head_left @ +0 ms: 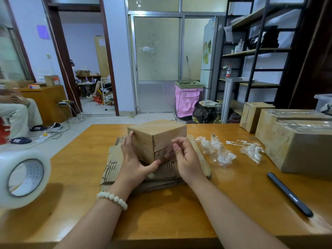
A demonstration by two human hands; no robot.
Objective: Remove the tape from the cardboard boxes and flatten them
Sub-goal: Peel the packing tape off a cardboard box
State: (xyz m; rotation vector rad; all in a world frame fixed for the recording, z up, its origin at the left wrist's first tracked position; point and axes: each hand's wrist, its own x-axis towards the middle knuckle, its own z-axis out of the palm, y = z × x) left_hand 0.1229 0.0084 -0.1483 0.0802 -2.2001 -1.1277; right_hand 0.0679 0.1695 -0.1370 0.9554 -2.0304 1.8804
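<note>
My right hand (186, 159) has its fingers curled, and thumb and forefinger pinch a tape strip (166, 150), a clear film that lifts off the near face of the small box (158, 133). My left hand (133, 159) lies against the left face of that box with straight fingers pointing up, while the thumb reaches across to press the lower near corner; it steadies the box and grips nothing. A white bead bracelet (112, 199) sits on my left wrist.

The small box is still folded up, standing on a stack of flattened cardboard (115, 159) at the middle of the wooden table (179, 212). Just right of the stack lies a crumpled wad of peeled tape (217, 151), and a second wad (251, 150) lies further right, near a large taped box (291, 141) at the table's right edge. Behind that one stands a smaller taped box (255, 115). A black pen (289, 194) lies slantwise in front of the large box. Far left, close to the camera and blurred, stands a roll of clear tape (21, 178)
</note>
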